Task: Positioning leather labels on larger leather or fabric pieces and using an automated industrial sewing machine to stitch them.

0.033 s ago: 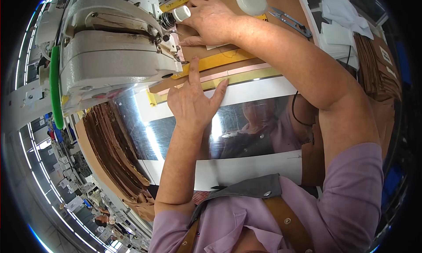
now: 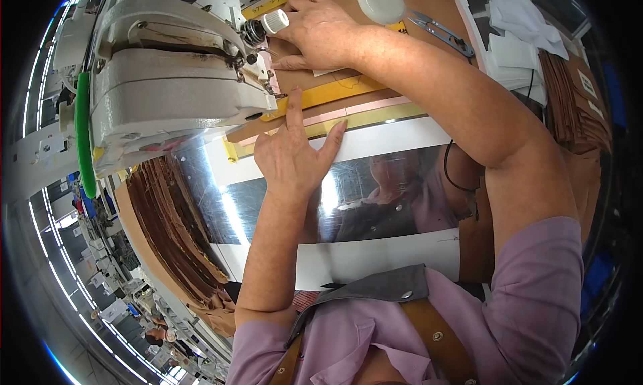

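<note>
A white sewing machine head (image 2: 181,94) stands at the left, its needle area beside both hands. My left hand (image 2: 289,159) is open, index finger stretched onto a yellow strip (image 2: 348,92) near the needle and thumb spread over a lower yellow strip (image 2: 378,117). Beyond it, my right hand (image 2: 320,35) lies open on a flat brown piece (image 2: 305,81), fingers spread; some fingertips are hidden behind the machine's white knob (image 2: 274,21). A pink strip (image 2: 358,109) runs between the yellow ones. The needle tip is too small to make out.
Thread snips (image 2: 442,33) and a white rounded device (image 2: 379,0) are at the far right. White cloth (image 2: 526,20) and stacked brown pieces (image 2: 566,100) lie beyond my right arm. More brown pieces (image 2: 167,217) stand at left, beside a shiny metal plate (image 2: 375,214).
</note>
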### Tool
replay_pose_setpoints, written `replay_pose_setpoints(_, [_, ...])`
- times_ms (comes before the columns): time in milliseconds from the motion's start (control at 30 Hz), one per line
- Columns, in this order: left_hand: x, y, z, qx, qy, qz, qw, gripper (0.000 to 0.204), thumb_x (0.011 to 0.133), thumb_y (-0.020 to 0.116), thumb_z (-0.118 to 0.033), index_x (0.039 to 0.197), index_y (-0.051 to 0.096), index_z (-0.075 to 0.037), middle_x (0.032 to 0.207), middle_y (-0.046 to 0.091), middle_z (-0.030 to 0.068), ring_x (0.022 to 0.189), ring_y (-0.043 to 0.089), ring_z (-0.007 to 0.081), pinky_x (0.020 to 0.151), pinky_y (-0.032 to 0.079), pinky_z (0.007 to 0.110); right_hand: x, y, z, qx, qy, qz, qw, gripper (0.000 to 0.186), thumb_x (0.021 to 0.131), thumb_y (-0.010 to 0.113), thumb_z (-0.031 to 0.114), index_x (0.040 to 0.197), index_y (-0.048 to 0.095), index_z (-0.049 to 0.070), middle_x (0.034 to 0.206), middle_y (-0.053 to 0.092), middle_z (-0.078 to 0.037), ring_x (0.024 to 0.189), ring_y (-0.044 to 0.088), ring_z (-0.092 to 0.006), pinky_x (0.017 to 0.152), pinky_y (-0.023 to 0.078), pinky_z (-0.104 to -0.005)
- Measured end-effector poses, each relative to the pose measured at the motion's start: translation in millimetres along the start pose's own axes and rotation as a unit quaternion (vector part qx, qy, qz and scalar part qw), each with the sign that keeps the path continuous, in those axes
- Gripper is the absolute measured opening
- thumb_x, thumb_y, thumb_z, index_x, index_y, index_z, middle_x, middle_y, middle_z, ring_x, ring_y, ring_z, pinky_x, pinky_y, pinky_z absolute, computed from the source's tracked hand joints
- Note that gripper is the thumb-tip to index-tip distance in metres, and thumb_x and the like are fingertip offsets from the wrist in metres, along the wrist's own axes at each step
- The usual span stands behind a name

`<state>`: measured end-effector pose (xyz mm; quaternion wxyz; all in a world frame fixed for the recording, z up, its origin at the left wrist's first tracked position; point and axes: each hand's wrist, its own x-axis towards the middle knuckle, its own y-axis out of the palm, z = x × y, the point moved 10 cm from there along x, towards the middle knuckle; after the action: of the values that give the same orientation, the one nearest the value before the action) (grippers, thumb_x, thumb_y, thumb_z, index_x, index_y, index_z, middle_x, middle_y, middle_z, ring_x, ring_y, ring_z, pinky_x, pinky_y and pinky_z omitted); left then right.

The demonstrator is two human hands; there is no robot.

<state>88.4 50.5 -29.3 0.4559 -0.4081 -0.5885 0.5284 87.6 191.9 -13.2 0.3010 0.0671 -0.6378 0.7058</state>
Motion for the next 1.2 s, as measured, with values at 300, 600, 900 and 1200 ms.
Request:
replay_pose_setpoints(300, [-2.5, 5.2, 1.5, -0.019, 0.004, -0.022, 1.000, 0.083, 0.089, 0.062, -0.064, 0.142, 0.051, -0.001, 0.061, 0.065, 0.0155, 0.052, 0.063, 0.0306, 0.053, 0.048, 0.038, -1.4, 14.8, -8.7, 0.024, 0.026, -0.013, 0.999, 0.056, 0.092, 0.060, 0.062, 0.118, 0.073, 0.014, 0.121, 0.066, -0.010, 0.124, 0.054, -0.0269, 0.108, 0.039, -0.0467])
replay_pose_setpoints(600, [-0.4, 6.3, 1.8, -0.014, 0.004, -0.009, 1.000, 0.082, 0.089, 0.063, -0.063, 0.143, 0.052, -0.002, 0.064, 0.066, 0.0160, 0.052, 0.063, 0.0283, 0.053, 0.048, 0.037, -1.1, 18.8, -11.1, 0.012, 0.054, 0.063, 0.997, 0.057, 0.094, 0.061, 0.053, 0.139, 0.058, 0.018, 0.134, 0.061, -0.002, 0.127, 0.056, -0.0246, 0.109, 0.045, -0.0451])
replay_pose_setpoints(900, [-3.9, 5.9, 0.4, -0.002, 0.021, -0.065, 0.998, 0.081, 0.088, 0.064, -0.059, 0.142, 0.052, 0.001, 0.059, 0.063, 0.0108, 0.046, 0.057, 0.0235, 0.054, 0.044, 0.035, -2.9, 7.9, -8.7, 0.019, 0.014, -0.013, 1.000, 0.053, 0.092, 0.063, 0.056, 0.121, 0.072, 0.013, 0.120, 0.068, -0.012, 0.124, 0.054, -0.0284, 0.107, 0.040, -0.0477])
replay_pose_setpoints(1200, [-2.9, 4.4, 2.4, -0.003, -0.014, -0.026, 1.000, 0.078, 0.088, 0.063, -0.058, 0.142, 0.052, -0.003, 0.064, 0.066, 0.0146, 0.053, 0.063, 0.0285, 0.059, 0.048, 0.039, -2.7, 5.8, -6.9, -0.002, 0.012, -0.027, 1.000, 0.053, 0.093, 0.061, 0.055, 0.122, 0.072, 0.013, 0.113, 0.072, -0.012, 0.123, 0.055, -0.0282, 0.109, 0.039, -0.0479])
